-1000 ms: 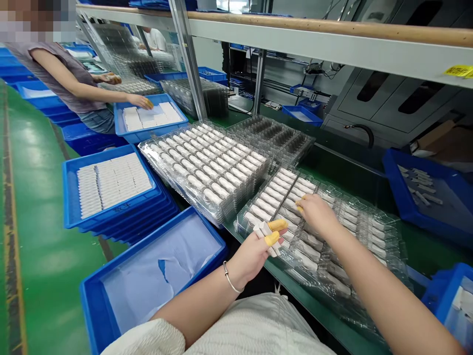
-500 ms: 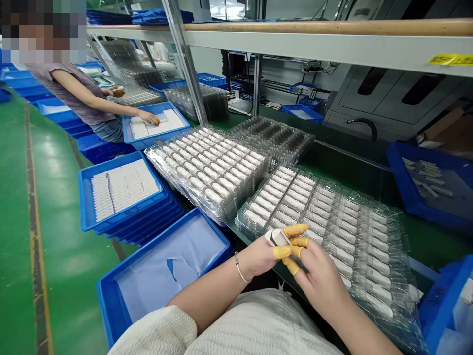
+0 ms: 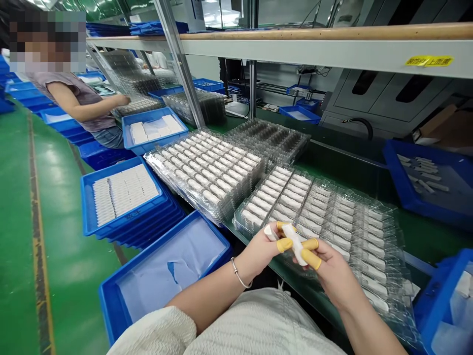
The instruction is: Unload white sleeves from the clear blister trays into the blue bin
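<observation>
A white elongated plastic piece (image 3: 296, 248) slants between my hands, held at both ends. My left hand (image 3: 260, 249) pinches its upper end with yellow-cotted fingertips, and a second white piece (image 3: 271, 233) sticks out of the same hand. At the lower end, my right hand (image 3: 328, 264) grips the slanted piece between thumb and fingers, also in yellow finger cots. Right behind both hands lies a clear blister tray (image 3: 254, 195) with rows of similar white pieces. What the curled fingers of my left hand cover is hidden.
Left of it stands a stack of filled clear trays (image 3: 225, 209), with darker trays (image 3: 281, 133) behind. Blue bins (image 3: 111, 315) line my left side; another bin (image 3: 432, 315) is at right. A shelf edge (image 3: 314, 47) crosses above. A co-worker (image 3: 79, 98) sits at left.
The white piece has turned to show its long face, and my right hand has shifted to its lower end. The co-worker's arm has drawn back from the blue bin.
</observation>
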Tool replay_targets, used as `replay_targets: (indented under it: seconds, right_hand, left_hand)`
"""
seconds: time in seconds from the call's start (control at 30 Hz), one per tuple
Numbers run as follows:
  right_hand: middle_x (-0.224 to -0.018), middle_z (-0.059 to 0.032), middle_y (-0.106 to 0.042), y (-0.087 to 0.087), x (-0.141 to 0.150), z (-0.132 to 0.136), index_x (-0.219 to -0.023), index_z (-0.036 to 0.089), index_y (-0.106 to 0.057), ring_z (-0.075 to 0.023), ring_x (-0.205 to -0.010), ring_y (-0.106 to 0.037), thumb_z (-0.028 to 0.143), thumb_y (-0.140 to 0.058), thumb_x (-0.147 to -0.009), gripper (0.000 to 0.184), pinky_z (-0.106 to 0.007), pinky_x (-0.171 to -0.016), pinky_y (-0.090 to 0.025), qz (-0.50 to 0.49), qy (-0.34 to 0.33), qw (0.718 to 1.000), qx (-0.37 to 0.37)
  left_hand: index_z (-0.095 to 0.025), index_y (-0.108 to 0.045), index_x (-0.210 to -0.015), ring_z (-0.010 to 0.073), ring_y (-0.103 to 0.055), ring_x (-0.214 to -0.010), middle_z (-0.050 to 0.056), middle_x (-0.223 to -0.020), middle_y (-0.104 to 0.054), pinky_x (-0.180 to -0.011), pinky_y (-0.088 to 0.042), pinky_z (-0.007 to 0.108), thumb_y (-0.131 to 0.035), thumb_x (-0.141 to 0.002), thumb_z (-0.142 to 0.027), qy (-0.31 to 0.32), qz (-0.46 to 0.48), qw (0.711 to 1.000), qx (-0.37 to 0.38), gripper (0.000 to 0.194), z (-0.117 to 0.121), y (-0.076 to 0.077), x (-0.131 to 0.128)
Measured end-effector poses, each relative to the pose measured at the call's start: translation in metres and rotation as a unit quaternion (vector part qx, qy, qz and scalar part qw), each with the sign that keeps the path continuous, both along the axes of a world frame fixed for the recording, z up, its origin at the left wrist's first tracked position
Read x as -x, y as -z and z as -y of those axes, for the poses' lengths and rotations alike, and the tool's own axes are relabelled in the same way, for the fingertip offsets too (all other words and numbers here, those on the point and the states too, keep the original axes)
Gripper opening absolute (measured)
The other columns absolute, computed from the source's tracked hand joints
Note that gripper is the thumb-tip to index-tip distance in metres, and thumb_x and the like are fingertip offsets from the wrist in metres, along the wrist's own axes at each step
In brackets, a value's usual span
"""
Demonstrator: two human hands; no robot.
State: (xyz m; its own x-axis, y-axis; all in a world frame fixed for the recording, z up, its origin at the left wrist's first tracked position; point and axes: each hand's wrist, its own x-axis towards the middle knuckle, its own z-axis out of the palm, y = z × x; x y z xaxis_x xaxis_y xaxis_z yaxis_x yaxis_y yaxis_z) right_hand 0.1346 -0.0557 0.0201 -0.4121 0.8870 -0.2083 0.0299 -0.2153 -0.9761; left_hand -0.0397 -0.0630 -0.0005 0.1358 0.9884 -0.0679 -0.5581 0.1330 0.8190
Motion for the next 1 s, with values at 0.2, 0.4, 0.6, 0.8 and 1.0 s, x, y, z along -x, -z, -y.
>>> replay_targets:
  seconds: [0.2,0.4,0.6,0.8,1.0]
  right_hand:
    - [-0.083,-0.0044,-0.069,0.000,-0.004,-0.003,-0.080,0.019,-0.068,-0.0106,-0.062,-0.057,0.044,-0.080,-0.075,0.029,-0.021,-0.057,-0.046,-0.136,0.003,0.975,0.175]
    - [-0.069,-0.0017,-0.062,0.003,-0.003,-0.003,-0.079,0.017,-0.071,-0.0110,-0.061,-0.060,0.044,-0.086,-0.068,0.033,-0.017,-0.049,-0.043,-0.156,0.036,0.962,0.223]
    - [-0.063,-0.0007,-0.060,0.009,-0.003,-0.005,-0.075,0.017,-0.069,-0.0091,-0.055,-0.051,0.051,-0.082,-0.070,0.037,-0.018,-0.049,-0.040,-0.087,0.032,0.983,0.159]
    - [-0.075,-0.0031,-0.065,0.014,-0.003,-0.010,-0.084,0.019,-0.070,-0.0157,-0.067,-0.054,0.053,-0.071,-0.077,0.034,-0.026,-0.061,-0.046,0.082,0.042,0.995,-0.044]
    - [-0.095,-0.0039,-0.068,0.003,0.006,-0.012,-0.102,0.024,-0.070,-0.0203,-0.078,-0.058,0.034,-0.062,-0.081,0.025,-0.032,-0.070,-0.048,0.310,-0.019,0.924,-0.221]
  left_hand:
    - [-0.015,-0.066,-0.078,0.0119,-0.056,-0.061,0.001,-0.065,-0.063,-0.061,-0.039,0.025,-0.087,-0.061,-0.046,-0.006,0.016,0.998,0.057,0.041,-0.001,0.001,-0.002]
    - [-0.013,-0.068,-0.075,0.0103,-0.054,-0.060,0.001,-0.063,-0.062,-0.060,-0.037,0.024,-0.088,-0.059,-0.044,-0.020,0.010,0.996,0.081,0.040,-0.002,-0.004,0.001]
    - [-0.013,-0.066,-0.070,0.0097,-0.053,-0.059,0.000,-0.061,-0.061,-0.060,-0.038,0.023,-0.087,-0.059,-0.043,-0.028,-0.003,0.997,0.078,0.038,-0.003,-0.002,0.003]
    - [-0.014,-0.066,-0.072,0.0111,-0.055,-0.060,0.001,-0.063,-0.063,-0.060,-0.039,0.024,-0.085,-0.061,-0.044,-0.058,-0.039,0.995,0.074,0.037,-0.005,0.010,0.005]
    - [-0.014,-0.067,-0.071,0.0108,-0.054,-0.061,0.000,-0.065,-0.064,-0.064,-0.042,0.026,-0.087,-0.060,-0.041,-0.061,-0.057,0.995,0.059,0.035,-0.005,0.007,0.009]
